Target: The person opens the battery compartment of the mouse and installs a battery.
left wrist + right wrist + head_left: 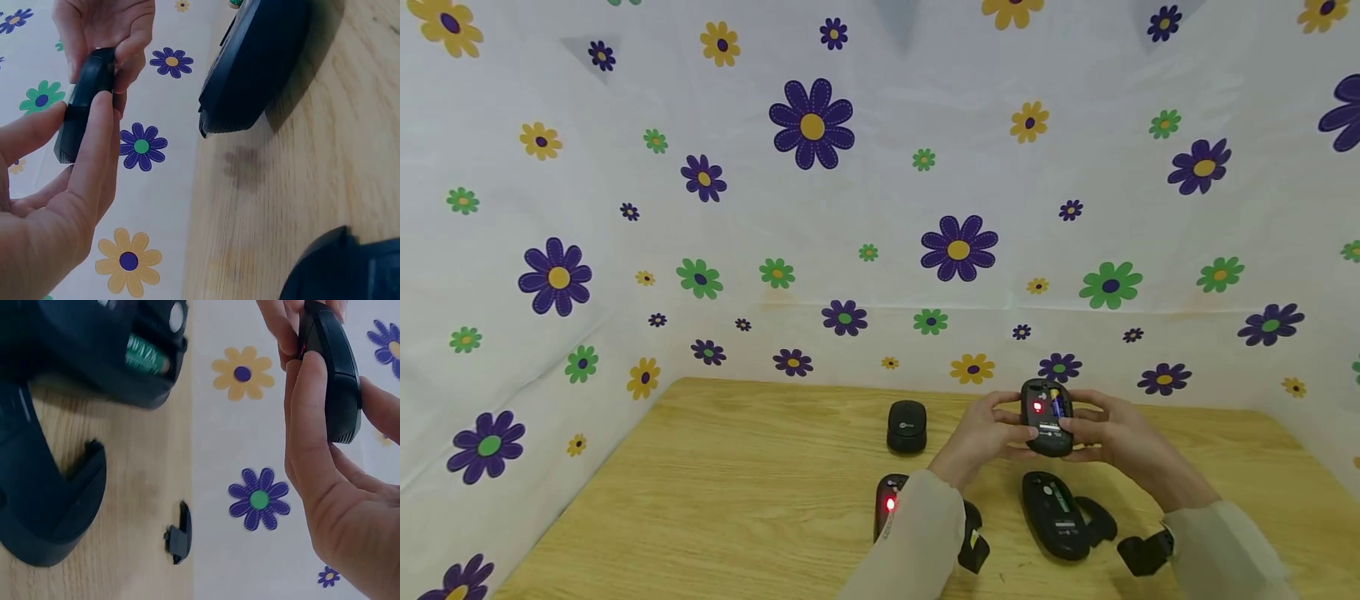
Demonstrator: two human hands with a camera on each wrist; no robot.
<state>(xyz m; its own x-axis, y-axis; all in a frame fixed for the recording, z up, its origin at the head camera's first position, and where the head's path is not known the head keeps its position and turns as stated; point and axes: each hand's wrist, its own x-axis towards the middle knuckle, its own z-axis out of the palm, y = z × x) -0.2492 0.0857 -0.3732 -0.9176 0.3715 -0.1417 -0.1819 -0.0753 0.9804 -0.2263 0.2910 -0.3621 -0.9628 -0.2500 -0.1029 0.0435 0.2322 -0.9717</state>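
Above the table, both hands hold a black wireless mouse [1045,438] with its underside turned towards the head camera. A red light glows on that underside, and a battery [1057,403] shows in its uncovered slot. My left hand [981,433] grips the left side of the mouse, fingers behind and thumb on the near face. On the opposite side my right hand [1116,433] grips it, thumb beside the battery slot. Edge-on, the same mouse [340,375] appears between the fingertips in the right wrist view.
An upright black mouse [907,427] stands at the back. An overturned mouse [883,504] with a red light is partly hidden by the left sleeve, near black pieces [973,542]. Another overturned mouse [1052,521] shows a green battery beside a loose cover [1099,522]. A black piece [1142,554] lies by the right sleeve.
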